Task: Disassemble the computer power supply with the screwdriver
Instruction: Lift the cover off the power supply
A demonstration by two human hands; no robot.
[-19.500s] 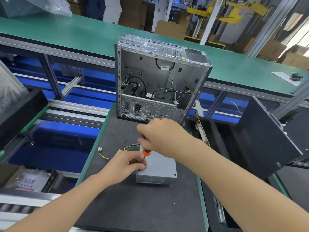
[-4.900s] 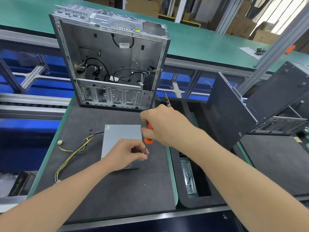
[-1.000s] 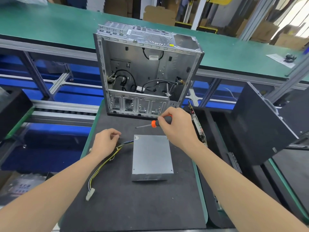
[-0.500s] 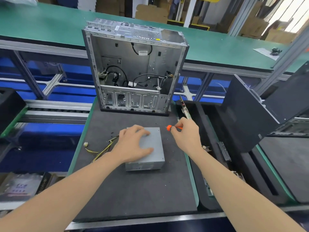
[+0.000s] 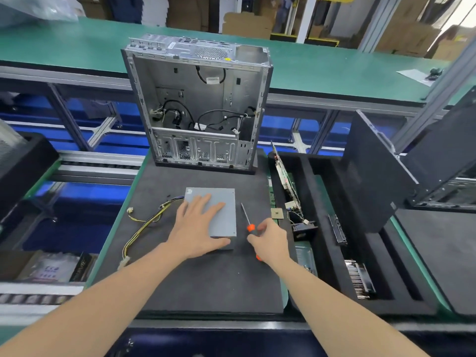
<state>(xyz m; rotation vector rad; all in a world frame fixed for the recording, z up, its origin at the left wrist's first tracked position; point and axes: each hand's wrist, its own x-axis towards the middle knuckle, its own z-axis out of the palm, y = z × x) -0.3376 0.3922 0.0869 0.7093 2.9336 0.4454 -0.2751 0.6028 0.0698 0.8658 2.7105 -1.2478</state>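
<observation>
The grey metal power supply [image 5: 225, 215] lies flat on the dark foam mat [image 5: 201, 279], with its yellow and black cable bundle [image 5: 144, 225] trailing off to the left. My left hand [image 5: 198, 228] rests flat on its top, fingers spread, thumb along the near edge. My right hand [image 5: 270, 239] holds the orange-handled screwdriver [image 5: 247, 220] just right of the power supply. Its thin shaft points away from me, low over the mat.
An open empty computer case [image 5: 201, 104] stands upright at the mat's far edge. A black foam tray [image 5: 322, 228] on the right holds circuit boards and parts. A black side panel [image 5: 373, 176] leans further right. A green conveyor belt [image 5: 322, 70] runs behind.
My right hand has drawn back toward me and lowered the screwdriver beside the power supply, shaft now pointing away. My left hand stays flat on the power supply.
</observation>
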